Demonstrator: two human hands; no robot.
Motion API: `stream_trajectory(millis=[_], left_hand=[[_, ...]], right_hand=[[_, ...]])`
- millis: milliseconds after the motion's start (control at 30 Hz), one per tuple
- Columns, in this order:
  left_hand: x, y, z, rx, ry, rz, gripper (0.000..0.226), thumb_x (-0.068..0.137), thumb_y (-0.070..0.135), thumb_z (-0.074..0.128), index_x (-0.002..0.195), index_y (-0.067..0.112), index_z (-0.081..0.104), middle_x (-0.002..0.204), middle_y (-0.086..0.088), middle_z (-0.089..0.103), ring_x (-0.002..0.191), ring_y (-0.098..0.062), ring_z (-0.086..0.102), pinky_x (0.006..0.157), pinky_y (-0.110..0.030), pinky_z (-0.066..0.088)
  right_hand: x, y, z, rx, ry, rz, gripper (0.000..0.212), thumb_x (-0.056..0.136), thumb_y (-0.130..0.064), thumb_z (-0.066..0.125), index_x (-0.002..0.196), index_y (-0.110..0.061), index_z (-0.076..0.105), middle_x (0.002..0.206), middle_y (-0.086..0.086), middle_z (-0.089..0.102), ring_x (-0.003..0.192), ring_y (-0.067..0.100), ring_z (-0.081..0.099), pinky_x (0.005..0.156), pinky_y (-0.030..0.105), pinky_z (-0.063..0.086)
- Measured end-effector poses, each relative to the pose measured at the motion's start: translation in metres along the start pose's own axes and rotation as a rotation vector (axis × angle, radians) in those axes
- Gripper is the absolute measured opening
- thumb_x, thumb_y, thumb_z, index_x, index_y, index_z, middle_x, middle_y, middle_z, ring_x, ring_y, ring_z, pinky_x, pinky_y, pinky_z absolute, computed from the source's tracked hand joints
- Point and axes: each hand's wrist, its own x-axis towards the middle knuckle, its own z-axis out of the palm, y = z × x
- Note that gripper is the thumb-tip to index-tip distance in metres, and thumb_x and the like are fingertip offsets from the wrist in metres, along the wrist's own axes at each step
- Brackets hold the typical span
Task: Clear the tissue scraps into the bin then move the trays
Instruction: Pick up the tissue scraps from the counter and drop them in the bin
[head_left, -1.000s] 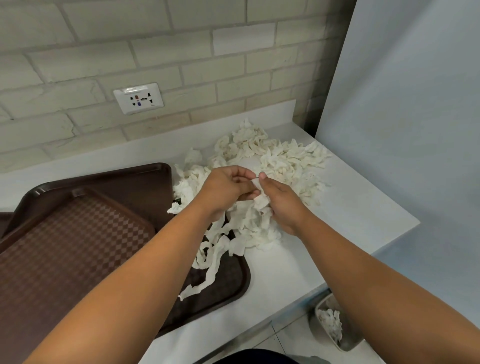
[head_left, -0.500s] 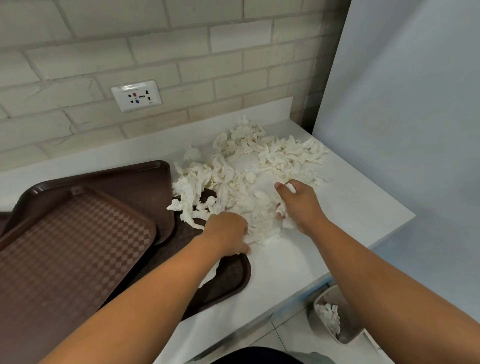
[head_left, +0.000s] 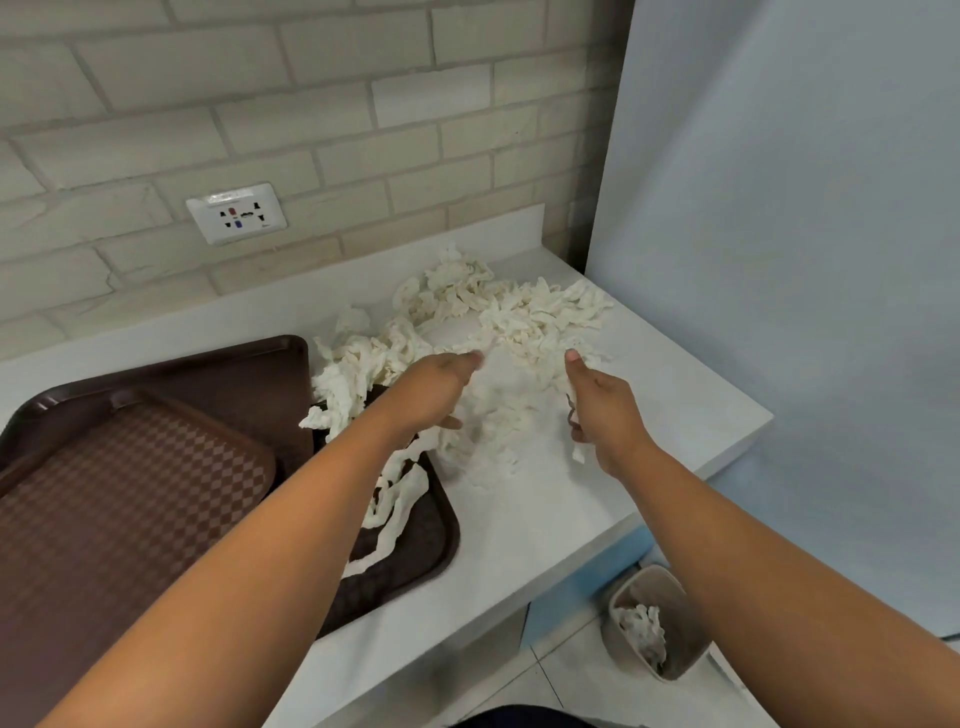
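Down by the floor stands the bin (head_left: 657, 621), just under the edge of the white counter (head_left: 545, 519), and a few scraps lie in it already. On the counter to the left sit the brown trays (head_left: 130, 499), stacked and overlapping, and one long strip of tissue trails over the nearest tray's corner. Above that, the left hand (head_left: 434, 389) lies on the left side of the pile of tissue scraps (head_left: 498, 364), fingers curled into the paper; I cannot tell how much it grips. The right hand (head_left: 605, 410) is closed on a few strips that hang from its fist. Further back more scraps spread toward the brick wall (head_left: 311, 130).

To do this well, I think both hands should sweep in from the sides and squeeze one big bunch, not small bits. Catch the long strip too, so it does not drag. Then carry the bunch low over the edge and let go right above the bin
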Motion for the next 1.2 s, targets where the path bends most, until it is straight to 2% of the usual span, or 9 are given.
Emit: stream_trajectory(millis=[133, 233, 400, 600, 800, 900, 1000, 1100, 1200], left_hand=[[-0.010, 0.024, 0.039, -0.253, 0.103, 0.081, 0.038, 0.094, 0.035, 0.062, 0.079, 0.001, 0.060, 0.076, -0.004, 0.054, 0.058, -0.017, 0.052, 0.073, -0.041, 0.062], [-0.023, 0.042, 0.083, -0.429, 0.069, 0.086, 0.031, 0.093, 0.013, 0.059, 0.062, 0.010, 0.056, 0.063, -0.004, 0.052, 0.053, -0.019, 0.048, 0.065, -0.037, 0.058], [-0.041, 0.057, 0.176, -0.394, -0.010, 0.084, 0.028, 0.091, 0.004, 0.052, 0.065, 0.011, 0.049, 0.067, -0.011, 0.059, 0.052, -0.022, 0.049, 0.055, -0.033, 0.051], [-0.051, 0.036, 0.295, -0.247, -0.156, 0.010, 0.026, 0.092, 0.002, 0.039, 0.100, 0.015, 0.060, 0.070, -0.008, 0.059, 0.048, -0.015, 0.043, 0.045, -0.026, 0.039], [-0.042, -0.028, 0.380, -0.096, -0.210, -0.270, 0.042, 0.090, 0.031, 0.054, 0.051, 0.018, 0.046, 0.049, 0.002, 0.043, 0.044, -0.017, 0.034, 0.047, -0.025, 0.026], [-0.034, -0.066, 0.410, -0.025, -0.241, -0.283, 0.048, 0.093, 0.046, 0.058, 0.053, 0.020, 0.055, 0.043, 0.011, 0.040, 0.042, -0.014, 0.035, 0.045, -0.024, 0.033], [-0.013, -0.115, 0.435, -0.032, -0.311, -0.320, 0.042, 0.087, 0.027, 0.071, 0.056, 0.024, 0.043, 0.053, 0.003, 0.045, 0.047, -0.015, 0.042, 0.052, -0.031, 0.044], [0.013, -0.162, 0.460, -0.047, -0.387, -0.409, 0.031, 0.090, 0.014, 0.069, 0.070, 0.022, 0.047, 0.063, -0.004, 0.053, 0.053, -0.016, 0.051, 0.059, -0.034, 0.054], [0.044, -0.216, 0.489, 0.008, -0.395, -0.436, 0.021, 0.093, 0.024, 0.067, 0.081, 0.018, 0.050, 0.069, -0.009, 0.057, 0.052, -0.018, 0.048, 0.049, -0.027, 0.045]], right_hand=[[-0.012, -0.005, -0.043, 0.142, -0.078, 0.043, 0.038, 0.094, -0.045, 0.059, 0.077, -0.013, 0.051, 0.070, 0.004, 0.046, 0.055, 0.019, 0.041, 0.046, 0.026, 0.033], [-0.024, -0.002, -0.088, 0.132, -0.103, 0.003, 0.024, 0.094, -0.031, 0.062, 0.084, -0.010, 0.055, 0.071, 0.009, 0.051, 0.052, 0.018, 0.041, 0.045, 0.026, 0.032], [-0.046, 0.021, -0.177, 0.151, -0.028, -0.017, 0.024, 0.092, -0.029, 0.067, 0.084, -0.009, 0.057, 0.056, 0.005, 0.046, 0.046, 0.017, 0.034, 0.044, 0.025, 0.029], [-0.064, 0.074, -0.269, 0.102, 0.195, 0.113, 0.049, 0.091, -0.053, 0.057, 0.061, -0.024, 0.032, 0.055, -0.001, 0.031, 0.045, 0.011, 0.028, 0.044, 0.023, 0.022], [-0.060, 0.168, -0.313, 0.152, 0.320, 0.263, 0.053, 0.097, -0.039, 0.056, 0.055, -0.022, 0.026, 0.053, 0.002, 0.025, 0.039, 0.010, 0.021, 0.037, 0.017, 0.022], [-0.051, 0.219, -0.317, 0.163, 0.359, 0.362, 0.053, 0.096, -0.040, 0.056, 0.055, -0.022, 0.028, 0.054, 0.003, 0.025, 0.040, 0.013, 0.021, 0.040, 0.018, 0.021], [-0.039, 0.269, -0.321, 0.273, 0.379, 0.467, 0.051, 0.097, -0.036, 0.057, 0.055, -0.021, 0.031, 0.052, 0.003, 0.025, 0.043, 0.013, 0.021, 0.044, 0.023, 0.020], [-0.023, 0.323, -0.324, 0.344, 0.351, 0.542, 0.038, 0.095, -0.020, 0.059, 0.062, -0.015, 0.039, 0.052, 0.003, 0.035, 0.043, 0.018, 0.031, 0.049, 0.031, 0.032], [-0.007, 0.383, -0.320, 0.318, 0.290, 0.573, 0.020, 0.086, -0.001, 0.061, 0.081, -0.013, 0.046, 0.071, 0.008, 0.051, 0.062, 0.024, 0.052, 0.074, 0.053, 0.054]])
